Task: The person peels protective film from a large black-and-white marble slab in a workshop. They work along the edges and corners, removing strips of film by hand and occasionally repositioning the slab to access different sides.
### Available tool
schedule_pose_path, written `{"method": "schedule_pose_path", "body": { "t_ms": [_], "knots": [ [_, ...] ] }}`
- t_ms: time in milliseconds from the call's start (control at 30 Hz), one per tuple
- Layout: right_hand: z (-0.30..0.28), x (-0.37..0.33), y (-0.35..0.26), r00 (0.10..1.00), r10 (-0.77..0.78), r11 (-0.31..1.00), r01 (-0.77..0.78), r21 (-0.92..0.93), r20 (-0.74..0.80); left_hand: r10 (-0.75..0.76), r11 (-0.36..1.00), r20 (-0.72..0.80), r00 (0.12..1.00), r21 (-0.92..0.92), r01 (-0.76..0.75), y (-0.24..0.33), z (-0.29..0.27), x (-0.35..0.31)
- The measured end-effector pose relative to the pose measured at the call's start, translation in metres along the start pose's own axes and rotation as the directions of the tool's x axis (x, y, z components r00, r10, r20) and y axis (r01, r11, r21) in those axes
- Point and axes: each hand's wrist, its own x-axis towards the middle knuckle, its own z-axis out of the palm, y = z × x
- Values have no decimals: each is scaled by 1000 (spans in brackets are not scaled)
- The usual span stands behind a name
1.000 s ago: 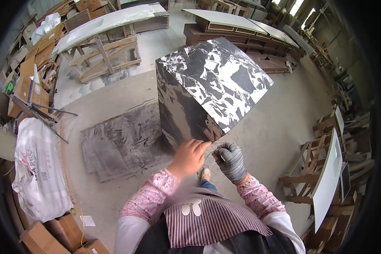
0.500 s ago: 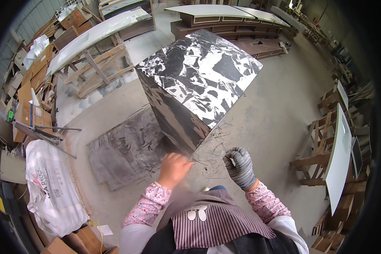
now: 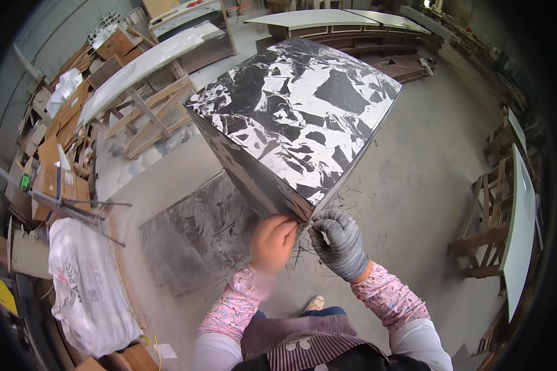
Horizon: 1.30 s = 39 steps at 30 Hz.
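Note:
A tall box-shaped block (image 3: 346, 93) with a black-and-white marbled top stands in front of me, one corner pointing toward me. Just below that corner, at the upright near edge, both hands come close together. My left hand (image 3: 273, 242) is bare, its fingers curled closed by the darker left side face. On the other side of the edge, my right hand (image 3: 341, 245) wears a grey knitted glove, thumb and fingers pinched together. Whatever either hand holds is too small or hidden to make out. Pink patterned sleeves cover both forearms.
A dark, scuffed flat board (image 3: 189, 238) lies on the floor left of the block. Thin dark scraps (image 3: 300, 255) litter the floor by its base. A white sack (image 3: 90, 287) sits at left. Wooden trestles (image 3: 148, 114) carry a pale slab; another pale panel (image 3: 518, 229) leans at right.
Both hands have moved forward and closer together, up to the block's near edge. The view has shifted, and the block now looks larger and nearer.

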Motion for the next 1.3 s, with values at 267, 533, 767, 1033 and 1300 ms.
{"method": "schedule_pose_path", "body": {
  "t_ms": [267, 533, 767, 1033, 1300],
  "knots": [
    [18, -19, 26, 965, -256, 962, 248, -115, -55, 313, 937, -143, 939, -114, -330, -49, 30, -15],
    [57, -58, 56, 909, -347, 929, 299, -218, -232, 541, 828, -249, 803, -6, -560, -72, 49, -22],
    [90, -86, 90, 796, -496, 858, 387, -339, -347, 634, 742, -379, 674, 54, -668, -98, 79, -46],
    [119, -117, 120, 763, -521, 852, 436, -290, -382, 585, 780, -404, 703, 44, -624, -121, 107, -92],
    [143, -155, 145, 835, -433, 902, 395, -176, -339, 557, 810, -363, 747, 40, -585, -139, 124, -133]
  ]
}}
